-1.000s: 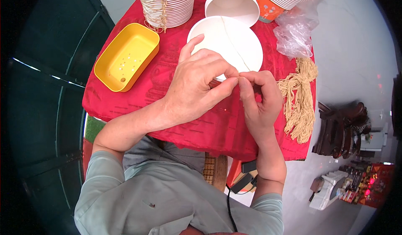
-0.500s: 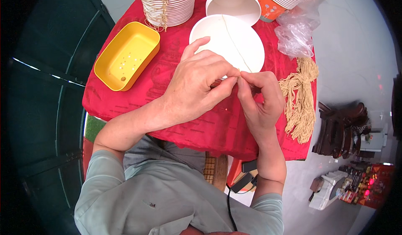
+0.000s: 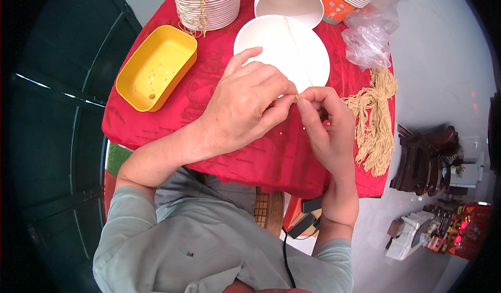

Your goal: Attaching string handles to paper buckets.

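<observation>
At the white bowl's [image 3: 261, 37] near edge, I see my left hand [image 3: 251, 102] and right hand [image 3: 330, 123] pinching the cord [image 3: 299, 51]; its far stretch has shifted rightward across the bowl, suggesting fingertip adjustment.

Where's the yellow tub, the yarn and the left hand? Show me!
Yellow tub [image 3: 165, 52]: head view, on its bare inside.
Yarn [image 3: 380, 126]: head view, on the bundle's middle.
Left hand [image 3: 244, 102]: head view, on its back.

Dark green panelling [image 3: 47, 136] stands at left, crossed by a thin bright slit of light [image 3: 32, 80]; at right, glossy pale grey floor [image 3: 433, 58] carries dark brown wooden furniture [image 3: 408, 162] near glowing red lights [image 3: 457, 239].
</observation>
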Tool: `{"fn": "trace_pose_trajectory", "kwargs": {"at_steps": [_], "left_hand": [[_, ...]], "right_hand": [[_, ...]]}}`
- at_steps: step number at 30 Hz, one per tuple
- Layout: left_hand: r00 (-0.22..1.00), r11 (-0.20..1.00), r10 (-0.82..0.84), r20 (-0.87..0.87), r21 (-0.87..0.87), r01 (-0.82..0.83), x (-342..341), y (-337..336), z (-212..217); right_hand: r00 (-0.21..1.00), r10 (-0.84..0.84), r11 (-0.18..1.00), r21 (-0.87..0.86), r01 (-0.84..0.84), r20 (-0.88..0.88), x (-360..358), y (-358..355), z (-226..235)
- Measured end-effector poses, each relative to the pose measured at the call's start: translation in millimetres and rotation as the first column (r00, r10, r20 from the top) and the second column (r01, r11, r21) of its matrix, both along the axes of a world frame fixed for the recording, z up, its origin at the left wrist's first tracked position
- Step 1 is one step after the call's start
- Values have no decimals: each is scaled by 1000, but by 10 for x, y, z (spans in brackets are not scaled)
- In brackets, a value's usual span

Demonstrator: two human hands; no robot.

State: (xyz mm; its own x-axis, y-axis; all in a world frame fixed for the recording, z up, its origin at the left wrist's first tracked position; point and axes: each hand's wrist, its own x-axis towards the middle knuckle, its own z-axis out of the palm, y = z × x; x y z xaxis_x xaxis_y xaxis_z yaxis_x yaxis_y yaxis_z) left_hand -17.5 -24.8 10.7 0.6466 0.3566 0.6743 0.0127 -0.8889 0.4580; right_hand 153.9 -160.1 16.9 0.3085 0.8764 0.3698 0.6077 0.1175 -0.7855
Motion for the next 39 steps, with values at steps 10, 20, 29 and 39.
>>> {"fn": "trace_pose_trajectory", "kwargs": {"at_steps": [10, 20, 29, 39], "left_hand": [[999, 999, -34, -7, -24, 34, -2, 41, -16], [998, 993, -33, 61, -112, 40, -2, 72, -40], [998, 999, -33, 49, -33, 35, 20, 29, 15], [995, 999, -14, 104, 44, 9, 27, 45, -69]], "right_hand": [[974, 76, 990, -99, -100, -214, 41, -26, 8], [723, 68, 979, -94, -181, -688, -52, 21, -3], [634, 66, 984, -57, -171, -770, -25, 44, -9], [691, 76, 985, -55, -166, -718, 7, 27, -58]]}}
